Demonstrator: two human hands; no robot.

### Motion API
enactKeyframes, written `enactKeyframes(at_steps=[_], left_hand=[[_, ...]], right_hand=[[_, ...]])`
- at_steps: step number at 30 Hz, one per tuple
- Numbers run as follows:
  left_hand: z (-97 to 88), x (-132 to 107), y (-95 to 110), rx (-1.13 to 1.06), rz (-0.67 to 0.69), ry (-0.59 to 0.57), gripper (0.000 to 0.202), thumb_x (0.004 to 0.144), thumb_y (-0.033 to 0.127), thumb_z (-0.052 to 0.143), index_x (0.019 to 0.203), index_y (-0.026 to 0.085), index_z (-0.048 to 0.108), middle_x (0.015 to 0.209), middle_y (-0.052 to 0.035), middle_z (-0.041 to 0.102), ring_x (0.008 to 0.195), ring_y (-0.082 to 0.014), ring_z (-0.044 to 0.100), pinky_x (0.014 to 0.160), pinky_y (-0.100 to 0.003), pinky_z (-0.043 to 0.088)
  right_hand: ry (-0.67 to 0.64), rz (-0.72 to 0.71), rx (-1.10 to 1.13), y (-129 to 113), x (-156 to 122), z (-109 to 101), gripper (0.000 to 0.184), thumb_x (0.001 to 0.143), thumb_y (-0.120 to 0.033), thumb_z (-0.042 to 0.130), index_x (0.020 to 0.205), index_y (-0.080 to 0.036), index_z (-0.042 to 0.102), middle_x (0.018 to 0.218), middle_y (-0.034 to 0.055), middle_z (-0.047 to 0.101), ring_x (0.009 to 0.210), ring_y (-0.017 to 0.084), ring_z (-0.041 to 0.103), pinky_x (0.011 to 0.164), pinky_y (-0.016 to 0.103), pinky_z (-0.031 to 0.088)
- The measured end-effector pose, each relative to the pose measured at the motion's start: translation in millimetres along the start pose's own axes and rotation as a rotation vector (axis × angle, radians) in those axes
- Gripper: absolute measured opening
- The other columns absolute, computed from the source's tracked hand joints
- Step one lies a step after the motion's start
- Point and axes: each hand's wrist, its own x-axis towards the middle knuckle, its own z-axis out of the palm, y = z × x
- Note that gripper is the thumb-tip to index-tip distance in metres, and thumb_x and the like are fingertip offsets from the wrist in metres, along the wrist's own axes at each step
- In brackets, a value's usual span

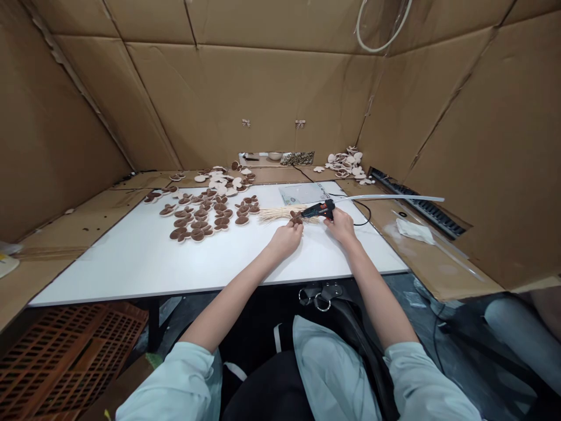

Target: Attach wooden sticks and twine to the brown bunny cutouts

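Observation:
My right hand (340, 225) is wrapped round the handle of a black glue gun (319, 209), and a long whitish glue stick (390, 197) juts out from its back to the right. The nozzle points left, right at a brown flower-shaped piece (296, 217); whether it touches, I cannot tell. My left hand (287, 238) pinches that brown piece by its near edge. Behind both hands lies a bundle of pale straw-like sticks (274, 214) on the white board (245, 263). To the left, many brown petal-shaped pieces (199, 222) are spread in rows and small heaps.
Cardboard walls enclose the table on three sides. Pale pieces lie piled at the back left (221, 180) and back right (346, 162). A black cable (363, 219) loops right of the gun. A white cloth (415, 231) sits on the right cardboard; an orange crate (70, 356) stands below left.

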Motion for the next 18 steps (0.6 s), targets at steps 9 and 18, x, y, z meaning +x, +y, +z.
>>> enactKeyframes(at_steps=[9, 18], left_hand=[[0.4, 0.0, 0.0, 0.006, 0.007, 0.004, 0.026, 0.086, 0.013, 0.030, 0.103, 0.006, 0.048, 0.091, -0.0167, 0.059, 0.098, -0.0233, 0.055, 0.075, -0.034, 0.047], [1.6, 0.6, -1.0, 0.014, 0.006, 0.005, 0.027, 0.084, 0.009, 0.030, 0.103, 0.006, 0.048, 0.092, -0.0170, 0.059, 0.097, -0.0237, 0.056, 0.074, -0.034, 0.048]], right_hand=[[-0.007, -0.001, -0.021, -0.4, 0.3, 0.0, 0.020, 0.076, -0.021, 0.048, 0.093, -0.014, 0.055, 0.097, 0.0107, 0.061, 0.087, 0.023, 0.057, 0.070, 0.028, 0.039], [0.136, -0.046, 0.040, -1.6, -5.6, -2.8, 0.022, 0.074, -0.019, 0.047, 0.093, -0.014, 0.057, 0.095, 0.0113, 0.062, 0.091, 0.024, 0.054, 0.073, 0.029, 0.038]])
